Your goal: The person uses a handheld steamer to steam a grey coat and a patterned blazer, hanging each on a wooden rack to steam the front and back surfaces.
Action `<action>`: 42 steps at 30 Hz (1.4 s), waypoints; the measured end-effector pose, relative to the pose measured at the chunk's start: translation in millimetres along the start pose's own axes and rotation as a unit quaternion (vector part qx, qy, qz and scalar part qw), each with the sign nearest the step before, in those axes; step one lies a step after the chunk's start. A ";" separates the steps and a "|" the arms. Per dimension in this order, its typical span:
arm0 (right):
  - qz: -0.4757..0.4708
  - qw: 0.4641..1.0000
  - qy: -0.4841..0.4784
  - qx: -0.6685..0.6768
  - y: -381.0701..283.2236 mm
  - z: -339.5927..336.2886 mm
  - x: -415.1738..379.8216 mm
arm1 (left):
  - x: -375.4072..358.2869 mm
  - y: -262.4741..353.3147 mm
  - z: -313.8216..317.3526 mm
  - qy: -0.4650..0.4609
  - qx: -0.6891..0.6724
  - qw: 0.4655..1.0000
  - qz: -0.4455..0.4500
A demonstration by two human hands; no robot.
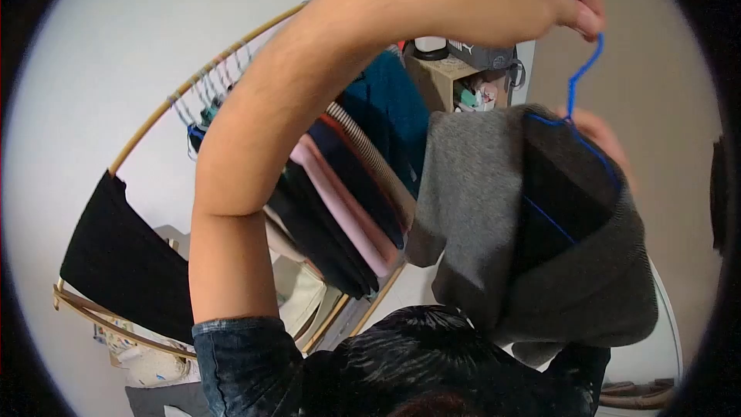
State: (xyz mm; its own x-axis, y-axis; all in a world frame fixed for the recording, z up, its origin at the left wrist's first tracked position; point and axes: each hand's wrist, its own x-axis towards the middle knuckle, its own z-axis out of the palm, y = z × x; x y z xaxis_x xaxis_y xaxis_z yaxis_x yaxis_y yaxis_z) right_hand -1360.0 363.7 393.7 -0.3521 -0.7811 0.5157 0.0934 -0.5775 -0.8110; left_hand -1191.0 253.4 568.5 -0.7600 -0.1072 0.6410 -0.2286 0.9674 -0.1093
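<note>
At the upper right, my left hand (575, 0) pinches the hook end of a blue hanger (572, 93), with my left arm raised across the view. A dark grey garment (478, 177) hangs on this hanger, its neck opening showing a black inside and part of the blue frame. My right hand (604, 143) is at the garment's far right shoulder, mostly behind the cloth, and its fingers are hidden.
A wooden clothes rack (158, 114) holds several garments on hangers, among them a pink one (340, 205) and a teal one (390, 108). Black cloth (116, 255) drapes at its left end. Behind stands a shelf (440, 69) with a grey bag (486, 54).
</note>
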 end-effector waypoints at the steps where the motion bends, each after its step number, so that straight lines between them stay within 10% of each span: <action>1: 0.052 0.993 0.043 -0.097 35.4 -25.2 38.2 | 20.3 -38.6 14.2 -0.026 -0.165 0.975 0.146; 2: 0.103 0.972 0.082 -0.197 72.3 -50.2 69.5 | 35.7 -61.8 23.0 -0.049 -0.322 0.902 0.282; 5: 0.084 0.978 0.047 -0.187 91.9 -83.6 122.9 | 67.6 -69.8 33.0 -0.031 -0.327 0.904 0.274; 6: 0.078 0.980 0.031 -0.179 101.7 -87.5 141.7 | 74.3 -66.0 30.2 -0.053 -0.313 0.934 0.167; 9: 0.070 0.986 -0.014 -0.154 133.7 -93.5 188.8 | 102.4 -95.1 42.3 0.050 -0.234 0.947 0.214; 11: 0.071 0.987 -0.047 -0.139 159.0 -87.8 218.4 | 116.8 -106.0 43.2 0.030 -0.149 0.987 0.047; 19: 0.046 0.989 -0.115 -0.080 244.7 -42.1 316.0 | 125.1 -285.7 64.7 0.053 -0.031 0.995 0.082; 27: 0.020 0.984 -0.167 -0.060 306.0 41.5 400.8 | 93.5 -389.4 62.5 0.026 -0.029 0.996 -0.079; 42: 0.006 0.977 -0.212 -0.026 402.3 139.9 484.4 | 35.0 -464.5 79.2 -0.073 0.063 0.978 -0.184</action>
State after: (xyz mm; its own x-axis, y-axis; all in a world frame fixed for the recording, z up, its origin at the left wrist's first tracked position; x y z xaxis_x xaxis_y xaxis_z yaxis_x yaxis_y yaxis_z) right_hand -1362.7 -280.2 355.9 0.0668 -0.8217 0.5660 0.0443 -0.5642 -0.8244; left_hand -1159.7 -217.9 581.5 -0.6890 -0.4830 0.5404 -0.5691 0.8222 0.0093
